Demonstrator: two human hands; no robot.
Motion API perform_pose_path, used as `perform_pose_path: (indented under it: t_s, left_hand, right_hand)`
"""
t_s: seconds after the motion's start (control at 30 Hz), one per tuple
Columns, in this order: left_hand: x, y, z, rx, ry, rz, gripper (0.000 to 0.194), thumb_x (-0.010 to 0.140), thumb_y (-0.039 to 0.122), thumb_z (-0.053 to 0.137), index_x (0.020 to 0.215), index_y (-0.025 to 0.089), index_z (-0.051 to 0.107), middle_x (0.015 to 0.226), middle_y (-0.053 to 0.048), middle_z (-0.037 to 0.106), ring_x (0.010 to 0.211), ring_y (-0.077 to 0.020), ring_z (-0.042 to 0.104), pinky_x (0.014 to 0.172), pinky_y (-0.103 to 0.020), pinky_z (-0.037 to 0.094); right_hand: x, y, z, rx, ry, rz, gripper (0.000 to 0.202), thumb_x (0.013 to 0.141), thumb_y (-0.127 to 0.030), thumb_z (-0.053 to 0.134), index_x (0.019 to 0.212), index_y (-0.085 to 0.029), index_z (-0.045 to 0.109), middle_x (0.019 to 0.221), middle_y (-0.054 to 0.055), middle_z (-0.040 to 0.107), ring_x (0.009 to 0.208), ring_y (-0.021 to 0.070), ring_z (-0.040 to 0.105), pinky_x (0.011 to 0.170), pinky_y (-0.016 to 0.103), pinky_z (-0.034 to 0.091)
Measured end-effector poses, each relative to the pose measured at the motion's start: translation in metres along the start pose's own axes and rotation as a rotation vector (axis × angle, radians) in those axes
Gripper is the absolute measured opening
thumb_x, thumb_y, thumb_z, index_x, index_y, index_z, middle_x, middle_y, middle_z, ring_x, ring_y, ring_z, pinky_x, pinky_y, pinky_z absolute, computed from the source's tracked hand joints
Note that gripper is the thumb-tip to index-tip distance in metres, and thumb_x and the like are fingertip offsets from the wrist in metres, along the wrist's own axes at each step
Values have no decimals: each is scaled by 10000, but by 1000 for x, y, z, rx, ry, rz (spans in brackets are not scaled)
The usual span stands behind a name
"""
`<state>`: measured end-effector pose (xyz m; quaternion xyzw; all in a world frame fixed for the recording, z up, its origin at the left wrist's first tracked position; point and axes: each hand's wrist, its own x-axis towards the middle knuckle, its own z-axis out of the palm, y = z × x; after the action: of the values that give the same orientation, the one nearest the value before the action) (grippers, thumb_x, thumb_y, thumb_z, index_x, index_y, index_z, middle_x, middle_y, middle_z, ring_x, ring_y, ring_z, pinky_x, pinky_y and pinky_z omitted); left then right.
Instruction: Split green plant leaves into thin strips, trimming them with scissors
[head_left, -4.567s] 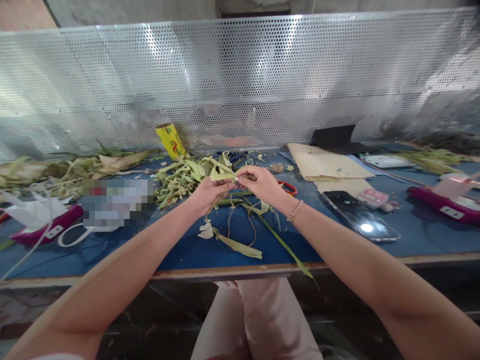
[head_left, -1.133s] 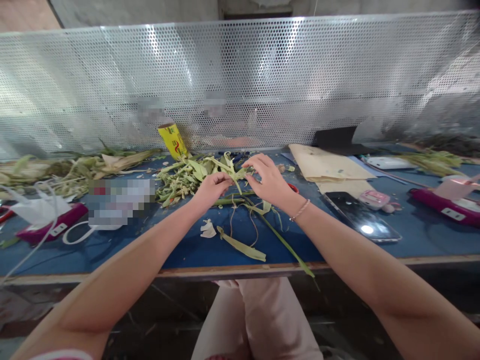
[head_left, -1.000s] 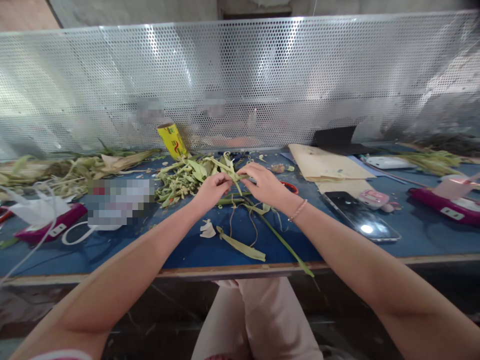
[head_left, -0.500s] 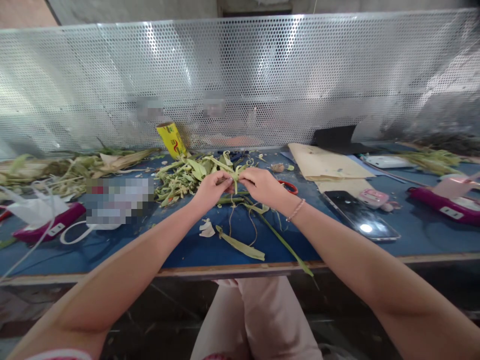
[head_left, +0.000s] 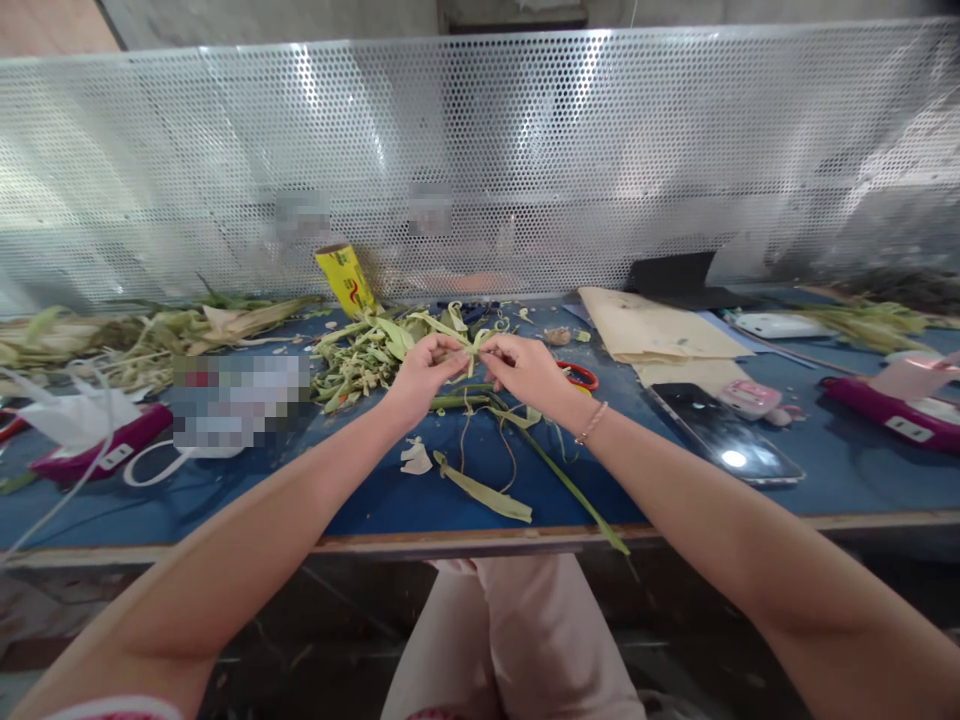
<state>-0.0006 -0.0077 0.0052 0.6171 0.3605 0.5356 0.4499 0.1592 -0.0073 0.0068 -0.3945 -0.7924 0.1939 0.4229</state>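
Note:
Between my two hands is a small knotted piece of pale green husk strip [head_left: 472, 347], its loose ends sticking up and down. My left hand [head_left: 429, 375] pinches its left side between thumb and fingers. On the right side, my right hand [head_left: 521, 368] pinches it the same way. Behind my left hand lies a heap of green husk pieces [head_left: 349, 365]. Below the hands a flat husk strip [head_left: 484, 490], a thin cord [head_left: 463, 435] and a long green stalk [head_left: 574, 487] lie on the blue table [head_left: 375, 505]. Red-handled scissors [head_left: 577, 376] are partly hidden by my right hand.
A yellow tube [head_left: 346, 280] leans by the heap. More husks [head_left: 240, 325] lie left. At right are a phone [head_left: 724, 435], a pink case [head_left: 750, 398], brown paper [head_left: 660, 325] and a purple tissue box [head_left: 892, 415]. A perforated metal screen [head_left: 480, 150] stands behind.
My fingers have shifted slightly on the husk knot, and my hands are turned a little more flat. Its looped ends show more between them. The things on the table stay put.

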Motion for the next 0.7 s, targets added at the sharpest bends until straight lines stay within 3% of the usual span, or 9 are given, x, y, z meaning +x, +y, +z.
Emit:
perform_pose_path:
  t_s: [0.13,0.23,0.4,0.47,0.6,0.7]
  left_hand:
    - [1,0,2,-185,29,26,412,544,80,656,867,189,425,739,25,620,734,-106,613,784,-303,463]
    - [2,-4,2,-133,29,59,476,552,76,651,934,203,396,803,10,625,808,-115,609,812,-314,460]
    - [2,-4,1,32,-6,81,378,595,133,652,904,182,440,903,-25,601,859,-116,582,808,-307,463]
    - [2,-2,0,59,5,66,351,583,143,662,864,174,455,873,-18,592,823,-114,585,785,-303,469]
    - [3,-2,-1,136,18,48,334,547,145,685,807,167,477,766,12,573,717,-100,583,706,-276,475]
    - [3,-2,-1,153,30,82,287,565,174,677,786,166,493,735,13,578,708,-102,586,687,-262,470]
  right_hand:
    - [-1,-2,3,120,27,101,129,806,-247,422,712,-179,478,564,-16,576,445,96,530,494,226,413]
    - [-1,1,5,136,49,71,121,795,-254,434,696,-186,452,594,-15,561,478,101,528,516,239,420]
    - [0,5,9,-20,77,-112,58,758,-194,451,701,-187,455,607,-18,491,563,110,469,576,253,392]
    - [0,4,9,-27,47,-160,30,744,-162,448,741,-179,472,665,0,504,611,117,469,589,253,392]
    - [-2,3,10,-11,-26,-252,185,691,-82,443,846,-168,496,786,33,508,710,129,480,605,247,402]
    - [-3,0,8,7,-26,-277,168,704,-97,451,849,-169,495,831,41,502,684,119,474,590,246,402]
